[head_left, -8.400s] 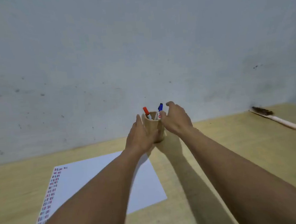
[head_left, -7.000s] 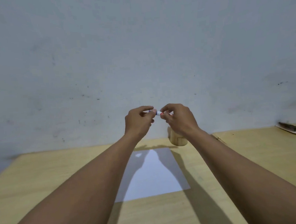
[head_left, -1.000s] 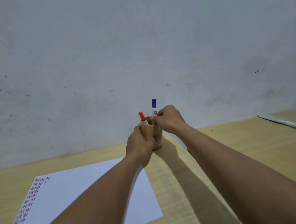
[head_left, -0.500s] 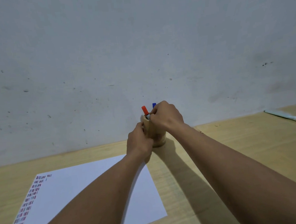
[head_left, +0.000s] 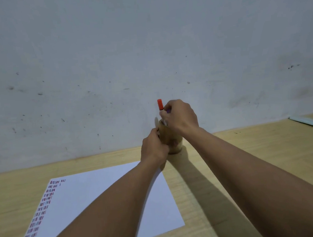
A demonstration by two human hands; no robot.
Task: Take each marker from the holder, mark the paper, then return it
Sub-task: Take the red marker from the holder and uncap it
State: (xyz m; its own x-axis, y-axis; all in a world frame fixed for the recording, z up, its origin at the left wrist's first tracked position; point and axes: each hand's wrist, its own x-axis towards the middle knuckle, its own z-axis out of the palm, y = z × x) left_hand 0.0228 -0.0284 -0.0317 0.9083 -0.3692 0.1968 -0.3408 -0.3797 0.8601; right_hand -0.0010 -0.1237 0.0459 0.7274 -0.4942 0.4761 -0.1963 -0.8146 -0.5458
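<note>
Since half a second ago my right hand (head_left: 180,116) has lifted: the red-capped marker (head_left: 160,104) now stands well above the holder (head_left: 169,137), upright, pinched in that hand's fingertips, lower barrel hidden behind the fingers. The blue cap seen a moment ago is now just a sliver of blue-purple at my knuckles; can't tell where that marker sits. Desk (head_left: 265,157) and wall unchanged. Paper (head_left: 94,193) lies flat left of the holder, rows of red and blue marks along its left edge. My left hand (head_left: 154,150) stays wrapped around the holder's left side, bracing it on the desk.
</note>
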